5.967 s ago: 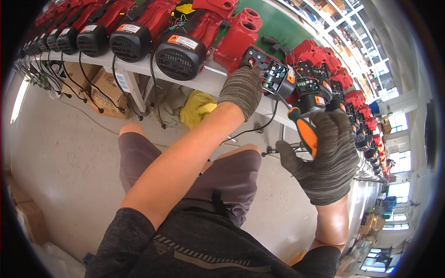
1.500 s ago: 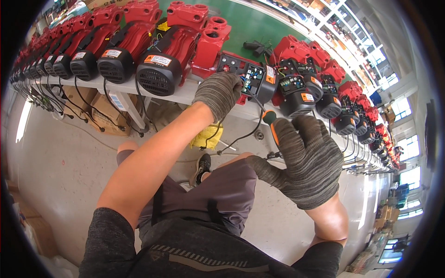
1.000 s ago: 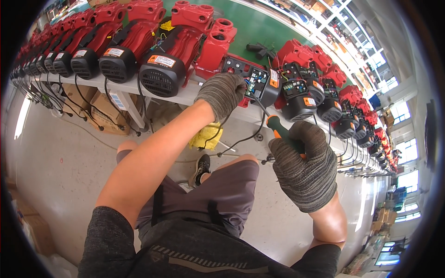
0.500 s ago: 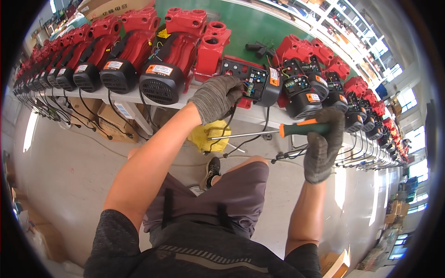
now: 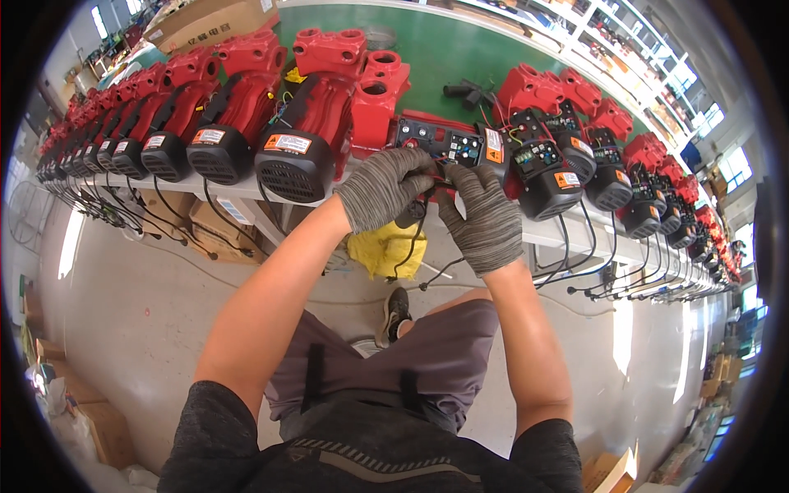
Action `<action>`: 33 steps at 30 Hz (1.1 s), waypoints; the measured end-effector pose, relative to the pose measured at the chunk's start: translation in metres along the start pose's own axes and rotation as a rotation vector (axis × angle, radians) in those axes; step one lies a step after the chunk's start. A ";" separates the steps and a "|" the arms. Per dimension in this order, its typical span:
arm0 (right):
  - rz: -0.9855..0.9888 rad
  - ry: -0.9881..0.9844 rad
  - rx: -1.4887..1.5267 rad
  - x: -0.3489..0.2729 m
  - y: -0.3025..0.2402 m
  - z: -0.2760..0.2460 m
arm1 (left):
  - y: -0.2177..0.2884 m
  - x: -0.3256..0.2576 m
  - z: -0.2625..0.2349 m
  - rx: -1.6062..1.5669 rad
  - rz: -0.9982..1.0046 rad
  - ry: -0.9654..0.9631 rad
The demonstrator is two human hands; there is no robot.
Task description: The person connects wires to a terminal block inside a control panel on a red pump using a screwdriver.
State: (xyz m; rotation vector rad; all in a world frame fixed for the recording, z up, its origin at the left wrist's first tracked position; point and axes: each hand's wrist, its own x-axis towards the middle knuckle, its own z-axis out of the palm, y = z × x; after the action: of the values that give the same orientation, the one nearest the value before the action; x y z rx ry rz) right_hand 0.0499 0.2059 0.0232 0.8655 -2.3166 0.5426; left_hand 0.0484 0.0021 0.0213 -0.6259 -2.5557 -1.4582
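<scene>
At the front of the green-topped table (image 5: 460, 62), the opened pump (image 5: 380, 103) lies just ahead of both gloved hands, touching distance from their fingertips. From my remote seat I see the left hand (image 5: 385, 189) curled narrow at the lower edge of the pump's black box (image 5: 421, 135), and the right hand (image 5: 486, 218) just beside it, thumb and fingers only slightly parted; whether either pinches anything I cannot tell, since the fingertips are partly hidden. The gloves are ribbed, grey-brown knit. The pump's casting is glossy red with 2 round openings on top; the box holds a circuit board (image 5: 465, 148) dotted with small parts. A thin black cord (image 5: 420, 232) hangs below, in front of a crumpled yellow cloth (image 5: 378, 251). Compared with 0.5 s ago, the right hand has come in from farther right, where it gripped a screwdriver with an orange-and-green handle; that screwdriver has now left my view.
</scene>
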 end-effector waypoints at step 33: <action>0.901 -0.212 1.228 0.013 -0.020 -0.007 | -0.009 -0.014 0.002 -0.124 0.047 0.073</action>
State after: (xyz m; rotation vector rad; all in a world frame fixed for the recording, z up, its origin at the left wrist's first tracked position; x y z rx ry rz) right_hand 0.0585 0.1891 0.0402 0.2236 -2.3213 2.4838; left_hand 0.0579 -0.0045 0.0090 -0.6324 -2.3946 -1.6029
